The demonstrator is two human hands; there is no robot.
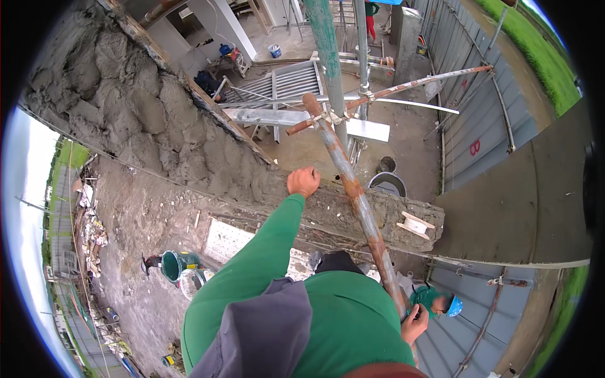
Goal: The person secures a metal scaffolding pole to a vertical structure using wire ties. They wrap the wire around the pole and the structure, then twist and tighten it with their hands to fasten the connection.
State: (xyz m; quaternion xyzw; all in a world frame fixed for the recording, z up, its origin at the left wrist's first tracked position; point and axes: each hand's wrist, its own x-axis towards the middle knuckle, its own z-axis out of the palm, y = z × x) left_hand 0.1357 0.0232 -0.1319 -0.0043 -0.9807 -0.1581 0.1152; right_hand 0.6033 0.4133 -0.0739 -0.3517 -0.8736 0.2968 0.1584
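My left hand [304, 181] is closed in a fist at the inner edge of a narrow wall top [340, 205]; whether anything is inside it is hidden. To its left, lumpy wet grey mortar [132, 113] covers the wall top. A rusty scaffold pipe [360, 205] slants across the wall, to the right of that hand. My right hand [414, 324] is low on the right, close beside the pipe's lower part, its fingers curled toward the thumb; anything held there does not show. A pale wooden spool-shaped block [416, 225] lies near the wall's right end.
A green upright pole [328, 57] joins the rusty pipe by a clamp. Below stand a round tub [387, 183], a green bucket [171, 266] and a corrugated metal panel [280, 85]. A person in a blue helmet [454, 306] is at lower right. Metal fencing [469, 94] lines the right.
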